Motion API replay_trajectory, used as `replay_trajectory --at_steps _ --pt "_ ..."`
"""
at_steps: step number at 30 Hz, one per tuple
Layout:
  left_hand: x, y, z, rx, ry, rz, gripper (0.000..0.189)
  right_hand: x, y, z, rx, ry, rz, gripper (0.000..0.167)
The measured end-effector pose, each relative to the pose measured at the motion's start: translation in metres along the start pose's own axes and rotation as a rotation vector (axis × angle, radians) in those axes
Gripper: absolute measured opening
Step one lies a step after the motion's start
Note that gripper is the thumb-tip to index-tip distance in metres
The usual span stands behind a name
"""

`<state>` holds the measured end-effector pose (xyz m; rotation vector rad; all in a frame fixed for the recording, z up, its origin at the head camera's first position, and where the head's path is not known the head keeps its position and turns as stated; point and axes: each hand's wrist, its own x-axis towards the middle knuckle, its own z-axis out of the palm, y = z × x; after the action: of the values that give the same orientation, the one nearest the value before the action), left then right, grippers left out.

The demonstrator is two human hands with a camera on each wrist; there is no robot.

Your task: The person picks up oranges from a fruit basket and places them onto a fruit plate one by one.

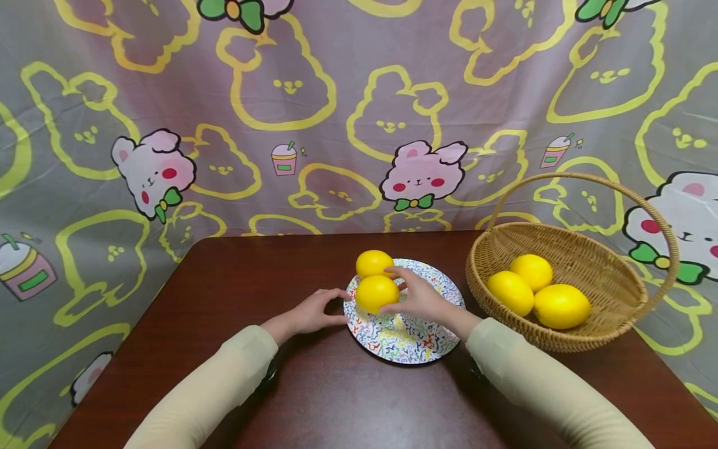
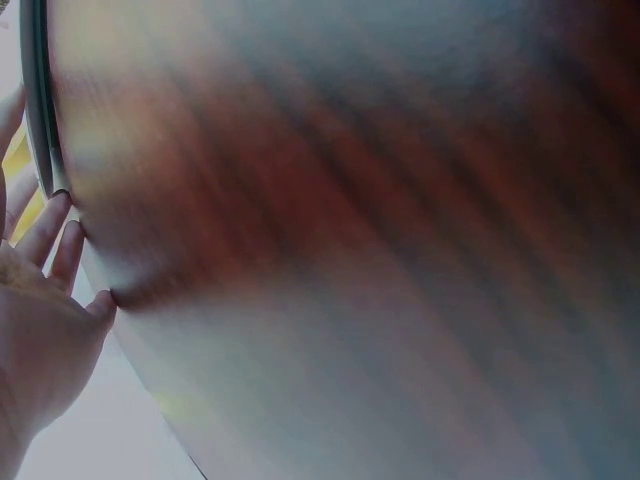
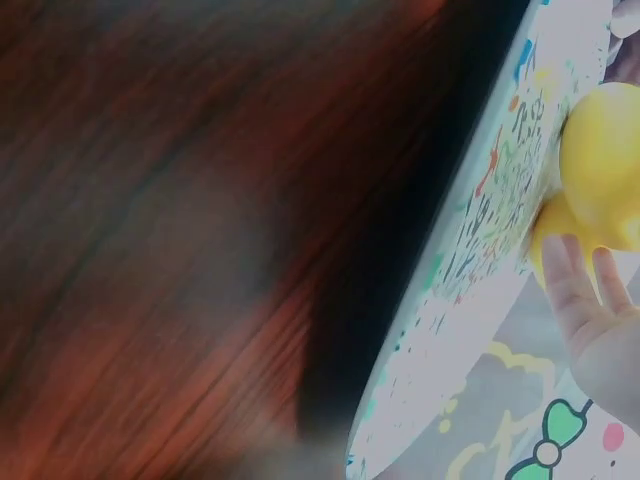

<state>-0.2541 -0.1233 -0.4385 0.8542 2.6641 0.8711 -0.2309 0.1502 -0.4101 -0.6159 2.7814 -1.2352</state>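
Observation:
Two yellow lemons lie close together toward the left of a round plate with a colourful squiggle pattern (image 1: 415, 343). My right hand (image 1: 423, 299) reaches in from the right and holds the nearer lemon (image 1: 376, 295) between thumb and fingers. Behind it sits the farther lemon (image 1: 373, 262), partly covered. In the right wrist view, fingers of the right hand (image 3: 600, 335) overlap the yellow fruit. At the plate's left rim is my left hand (image 1: 311, 312), thumb and fingers spread apart, fingertips right at the edge. The left wrist view shows the left hand's fingertips (image 2: 68, 225) near the plate's dark edge.
A wicker basket (image 1: 477, 277) with a tall arched handle stands right of the plate and holds three lemons (image 1: 561, 305). All of it is on a dark reddish-brown wooden table (image 1: 252, 268). Behind hangs a cartoon-printed curtain (image 1: 342, 143).

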Motion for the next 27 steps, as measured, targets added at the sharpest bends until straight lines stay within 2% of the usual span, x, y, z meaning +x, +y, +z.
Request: replay_trajectory --at_steps 6,13,18,27 --pt "0.000 -0.001 -0.001 -0.001 -0.007 -0.009 0.045 -0.005 -0.002 -0.004 0.033 0.004 -0.001 0.085" --pt "0.001 -0.002 -0.001 -0.007 -0.008 -0.006 0.046 -0.011 -0.009 -0.014 -0.007 0.019 -0.054 0.084" --pt "0.001 -0.002 -0.001 -0.018 -0.004 0.011 0.045 -0.013 -0.016 -0.023 0.009 0.020 -0.059 0.085" --pt "0.001 -0.001 -0.001 -0.006 -0.006 -0.011 0.045 -0.021 -0.034 -0.045 -0.001 0.023 -0.088 0.081"
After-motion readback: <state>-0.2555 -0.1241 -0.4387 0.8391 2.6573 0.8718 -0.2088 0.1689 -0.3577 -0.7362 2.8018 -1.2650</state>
